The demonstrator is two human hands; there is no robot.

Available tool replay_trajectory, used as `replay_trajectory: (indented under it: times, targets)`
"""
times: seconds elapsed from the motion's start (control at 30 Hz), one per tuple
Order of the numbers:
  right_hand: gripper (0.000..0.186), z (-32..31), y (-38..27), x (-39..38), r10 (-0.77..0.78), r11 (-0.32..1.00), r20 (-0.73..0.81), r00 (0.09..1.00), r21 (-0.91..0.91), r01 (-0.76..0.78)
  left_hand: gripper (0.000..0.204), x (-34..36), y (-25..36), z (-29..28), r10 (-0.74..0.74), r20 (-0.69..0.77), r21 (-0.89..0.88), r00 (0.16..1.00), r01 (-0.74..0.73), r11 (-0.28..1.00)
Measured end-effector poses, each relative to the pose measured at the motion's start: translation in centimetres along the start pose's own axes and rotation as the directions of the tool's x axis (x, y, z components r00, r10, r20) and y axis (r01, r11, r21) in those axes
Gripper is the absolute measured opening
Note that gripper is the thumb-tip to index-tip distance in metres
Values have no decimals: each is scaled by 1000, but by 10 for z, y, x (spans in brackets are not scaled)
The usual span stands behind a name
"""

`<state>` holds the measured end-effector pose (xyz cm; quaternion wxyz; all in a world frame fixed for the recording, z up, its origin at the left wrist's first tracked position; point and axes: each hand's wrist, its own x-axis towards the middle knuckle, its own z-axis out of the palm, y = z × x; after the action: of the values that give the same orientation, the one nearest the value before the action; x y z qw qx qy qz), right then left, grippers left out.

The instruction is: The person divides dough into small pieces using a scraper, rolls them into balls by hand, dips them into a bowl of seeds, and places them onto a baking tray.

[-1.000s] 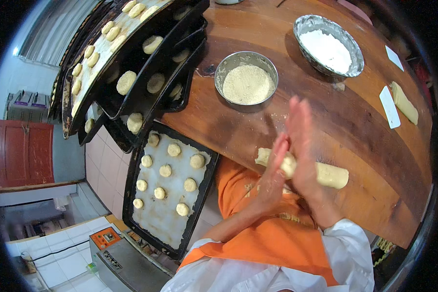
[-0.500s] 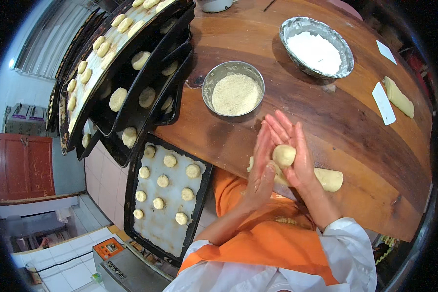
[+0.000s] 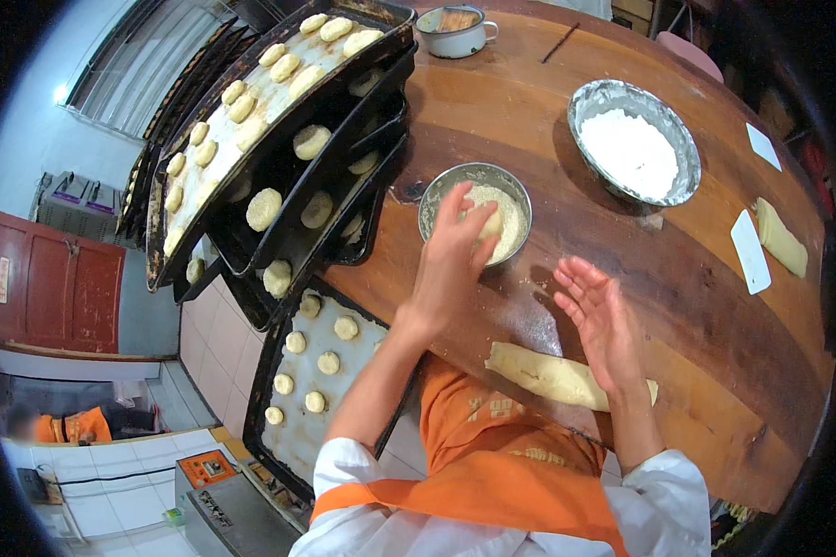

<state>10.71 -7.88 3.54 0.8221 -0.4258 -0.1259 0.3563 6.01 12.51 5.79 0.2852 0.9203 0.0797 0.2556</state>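
My left hand (image 3: 450, 251) reaches over a metal bowl of pale yellow crumbs (image 3: 508, 243), its fingers curled round a dough ball (image 3: 492, 223) that is partly hidden behind them. Open and holding nothing, my right hand (image 3: 604, 320) hovers near the table's front edge, fingers apart and palm turned toward the left. Below it lies a thick log of pale dough (image 3: 548, 376), partly covered by the right hand and wrist. A lined baking tray (image 3: 293, 436) beside the table carries several round dough pieces (image 3: 328, 363); my left forearm hides part of it.
Black trays (image 3: 320, 111) of dough rounds stand stacked and tilted at the left. A bowl of white powder (image 3: 627, 153), a white scraper (image 3: 751, 252), another dough piece (image 3: 780, 237) and a white enamel mug (image 3: 455, 35) are on the wooden table (image 3: 715, 371). Farther left, another person (image 3: 74, 427) shows.
My hands have parted. The left has carried the dough ball from between the palms over to the crumb bowl; the right stays behind, emptied. The view has shifted, and the dough log shows more fully.
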Motion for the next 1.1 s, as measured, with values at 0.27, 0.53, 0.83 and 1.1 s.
replay_trajectory:
  times: [0.27, 0.53, 0.83, 1.1]
  targets:
    - [34, -13, -2, -12, 19, 1000, -56, 998, -10, -20, 14, 33, -64, 43, -19, 405, 312, 914, -118, 943]
    - [27, -39, -19, -24, -64, 997, -228, 972, 36, 74, 35, 5, 20, 4, -352, 390, -902, 851, 430, 39]
    - [10, -3, 1, -43, 117, 989, -2, 993, -95, -116, 37, -63, 35, 44, -341, 573, -769, 745, 344, -539]
    - [21, 49, 20, -25, 537, 792, 163, 828, -435, -429, 30, -95, 39, 36, -426, 521, -848, 740, 390, -359]
